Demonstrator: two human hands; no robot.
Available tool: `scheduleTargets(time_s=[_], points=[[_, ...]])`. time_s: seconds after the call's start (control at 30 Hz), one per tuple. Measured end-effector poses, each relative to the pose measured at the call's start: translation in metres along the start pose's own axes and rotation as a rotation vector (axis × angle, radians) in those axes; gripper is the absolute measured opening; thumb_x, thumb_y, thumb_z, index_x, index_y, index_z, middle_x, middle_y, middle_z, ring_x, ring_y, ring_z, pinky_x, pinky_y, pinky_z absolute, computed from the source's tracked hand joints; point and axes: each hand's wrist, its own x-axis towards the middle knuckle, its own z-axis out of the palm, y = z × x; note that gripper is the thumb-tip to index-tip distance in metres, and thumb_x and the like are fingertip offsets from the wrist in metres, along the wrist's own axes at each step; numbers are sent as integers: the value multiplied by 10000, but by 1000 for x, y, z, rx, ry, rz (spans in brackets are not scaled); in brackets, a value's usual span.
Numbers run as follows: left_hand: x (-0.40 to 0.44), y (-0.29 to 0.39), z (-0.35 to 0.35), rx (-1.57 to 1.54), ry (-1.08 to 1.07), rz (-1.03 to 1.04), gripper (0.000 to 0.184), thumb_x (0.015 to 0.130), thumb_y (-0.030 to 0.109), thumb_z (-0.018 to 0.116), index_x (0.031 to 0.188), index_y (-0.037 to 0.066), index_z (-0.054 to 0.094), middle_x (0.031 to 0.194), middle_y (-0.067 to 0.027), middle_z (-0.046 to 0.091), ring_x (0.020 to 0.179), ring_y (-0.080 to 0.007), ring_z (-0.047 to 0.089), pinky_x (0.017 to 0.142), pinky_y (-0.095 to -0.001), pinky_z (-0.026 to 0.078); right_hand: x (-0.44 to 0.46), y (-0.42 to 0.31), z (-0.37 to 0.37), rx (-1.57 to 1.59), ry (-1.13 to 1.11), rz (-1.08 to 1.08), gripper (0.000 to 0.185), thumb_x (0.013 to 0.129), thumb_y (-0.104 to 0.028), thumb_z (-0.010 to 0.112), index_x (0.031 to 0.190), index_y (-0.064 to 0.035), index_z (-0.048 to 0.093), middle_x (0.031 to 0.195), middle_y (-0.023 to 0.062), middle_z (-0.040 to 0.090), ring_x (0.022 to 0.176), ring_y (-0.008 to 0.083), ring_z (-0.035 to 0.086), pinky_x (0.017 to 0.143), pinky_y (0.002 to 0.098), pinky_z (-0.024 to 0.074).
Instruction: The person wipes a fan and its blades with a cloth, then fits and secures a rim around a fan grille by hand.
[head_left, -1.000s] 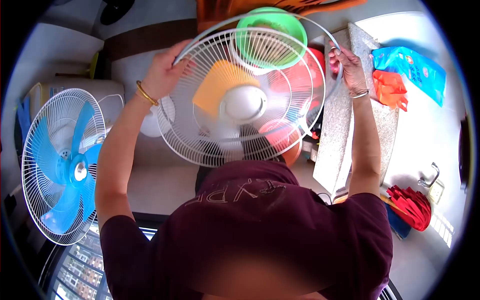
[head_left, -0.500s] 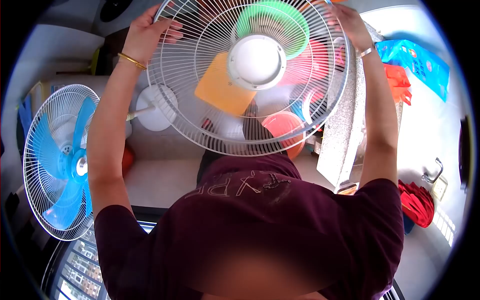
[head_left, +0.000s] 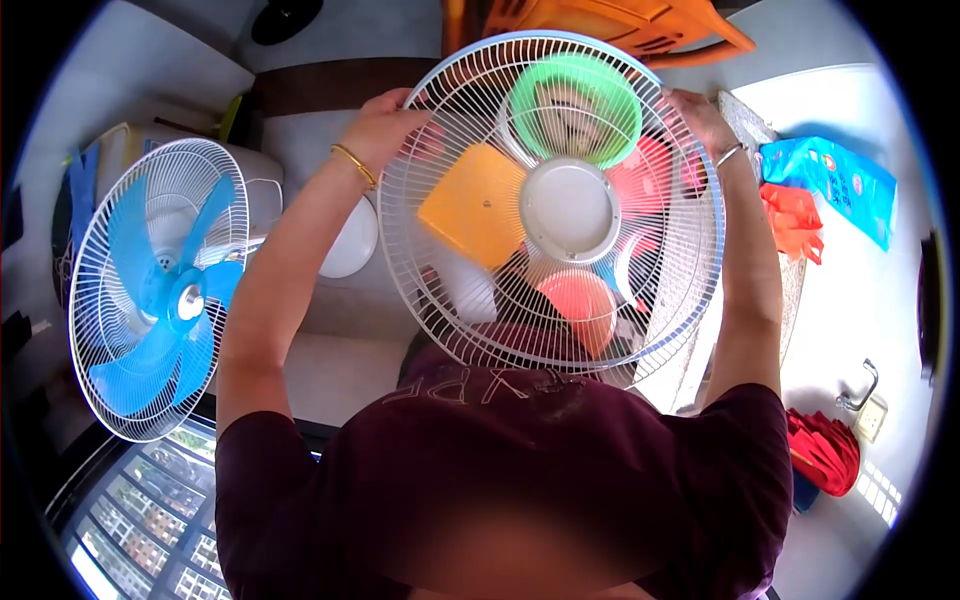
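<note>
Fan guard [head_left: 568,212], a round grid of white wire with a solid white centre, is held up between two bare hands before the person's chest, and we look through it to the things below. To its left, past the left forearm, we see a white wire-caged fan with blue blades [head_left: 185,300]. Beyond the guard's top edge we find part of an orange slatted chair [head_left: 610,18]. Through the wires we make out a round green basin [head_left: 626,115] and, lower left of it, a flat yellow-orange square panel [head_left: 475,205]. Well to the right lies a glossy blue plastic bag [head_left: 840,190]. We see the left hand [head_left: 398,125] curled around the guard's upper left rim, some fingers visible behind the wires, and the right hand [head_left: 700,122] gripping the upper right rim. Beside the blue bag sits a crumpled orange-red bag [head_left: 792,222]. Last, we note a gold bangle [head_left: 353,166] on the left wrist.
</note>
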Motion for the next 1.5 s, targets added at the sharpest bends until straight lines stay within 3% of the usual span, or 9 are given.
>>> scheduleTargets(time_s=[0.03,0.1,0.2,0.77,0.93,1.2,1.37,1.43,1.5], points=[[-5,4,2,8,13,14,318,845,129,520,1143,31,467,856,-109,629,677,-174,632,583,-267,526,-1,-2,-1,89,-37,44,596,816,-483,540,1140,16,534,1074,100,591,1021,174,515,922,298,356],[-11,13,-1,20,31,30,339,850,138,515,1167,38,452,862,-107,629,675,-169,632,583,-266,528,-1,-9,-9,201,-43,48,561,827,-469,533,1136,0,537,1029,85,611,939,168,565,825,274,433],[-16,25,-4,-44,4,105,324,855,133,509,1163,45,459,854,-110,626,673,-166,630,587,-265,529,-25,-50,-18,420,-179,217,472,855,-454,496,1040,-27,571,839,17,624,619,58,550,547,207,476],[-67,66,-29,-2,213,233,259,891,222,488,1039,13,532,826,-71,608,596,-176,628,520,-245,520,-32,-135,2,523,-46,-26,378,825,-368,587,912,0,607,757,47,634,597,80,585,556,182,481],[-74,68,-37,35,255,248,261,902,223,463,1034,10,537,832,-71,607,593,-182,627,515,-249,521,-9,-134,2,265,-5,-170,370,824,-341,598,931,12,603,745,46,629,615,94,582,588,196,471],[-82,68,-40,78,248,221,291,911,240,450,1062,3,524,895,-97,614,646,-212,642,539,-275,532,-3,-131,7,242,29,-203,359,843,-330,574,889,23,620,720,40,620,588,83,559,572,200,458],[-83,64,-40,41,266,127,320,904,284,460,991,-15,535,811,-118,622,640,-222,642,536,-284,532,-17,-138,8,122,16,-233,405,852,-360,552,852,39,621,702,55,615,570,93,552,567,207,452],[-85,59,-42,33,249,91,330,906,299,450,990,-9,533,787,-125,621,639,-228,642,538,-291,533,-22,-144,10,-63,55,-143,452,854,-395,535,833,49,616,662,59,591,549,100,538,558,226,446],[-87,55,-42,26,236,53,339,908,314,439,989,-2,530,764,-133,620,638,-233,642,541,-299,534,-5,-128,13,-66,65,-162,461,852,-435,521,825,16,613,585,24,558,459,78,507,429,211,429]])
